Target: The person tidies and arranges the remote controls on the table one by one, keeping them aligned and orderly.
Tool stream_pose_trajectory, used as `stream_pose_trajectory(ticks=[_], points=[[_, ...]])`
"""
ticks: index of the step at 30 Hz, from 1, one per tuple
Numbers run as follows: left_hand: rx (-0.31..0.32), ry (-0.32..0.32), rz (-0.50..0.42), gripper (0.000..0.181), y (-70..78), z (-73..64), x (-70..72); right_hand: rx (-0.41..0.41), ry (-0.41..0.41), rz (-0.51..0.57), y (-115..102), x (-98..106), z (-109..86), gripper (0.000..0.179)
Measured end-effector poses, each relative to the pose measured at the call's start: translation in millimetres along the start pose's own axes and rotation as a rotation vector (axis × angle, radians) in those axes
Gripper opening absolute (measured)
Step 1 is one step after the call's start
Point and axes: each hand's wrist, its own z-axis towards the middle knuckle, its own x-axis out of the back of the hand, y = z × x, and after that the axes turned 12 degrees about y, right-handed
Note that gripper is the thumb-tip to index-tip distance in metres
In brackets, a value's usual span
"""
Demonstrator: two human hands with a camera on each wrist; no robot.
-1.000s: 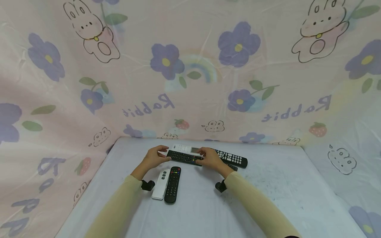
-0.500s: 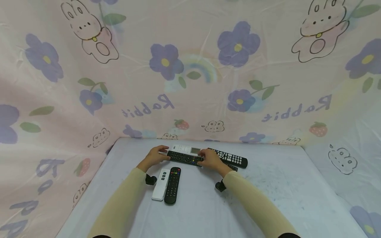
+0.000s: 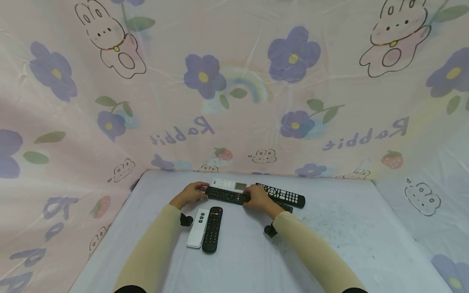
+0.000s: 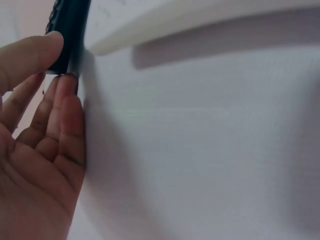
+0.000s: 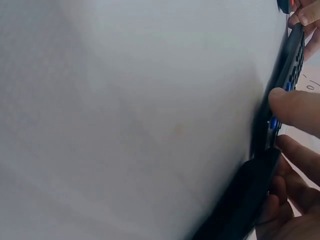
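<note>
The slim black remote [image 3: 225, 195] is between both hands at the far part of the worktop [image 3: 329, 256]. The left hand's [image 3: 189, 194] grip pinches its nine-o'clock end; the right hand's [image 3: 259, 198] grip holds its three-o'clock end. A white remote with a display [image 3: 224, 183] lies just beside it at twelve o'clock.

- right end of the gripped black remote [image 3: 226, 195], covered by the right hand [image 3: 257, 198]; its labels too small to read;
- second black remote [image 3: 284, 207], partly behind that hand;
- left wrist view: a pale object [image 4: 210, 24], blurred, cut by top and right edges
</note>
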Motion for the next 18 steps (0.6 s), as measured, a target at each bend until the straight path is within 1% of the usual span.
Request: stream_pose_trajectory(ticks=[4, 12, 18], points=[[0.007, -0.004, -0.009, 0.055, -2.6, 0.7, -0.8, 0.002, -0.006, -0.004, -0.1, -0.4, -1.2, 0.042], [-0.008, 0.001, 0.005, 0.054, -4.0, -0.4, -0.6, -0.007, -0.004, 0.015, -0.1, 0.9, -2.1, 0.042], [-0.012, 0.002, -0.007, 0.053, -4.2, -1.0, 0.3, 0.012, -0.005, 0.029, 0.1, 2.7, -2.0, 0.043]])
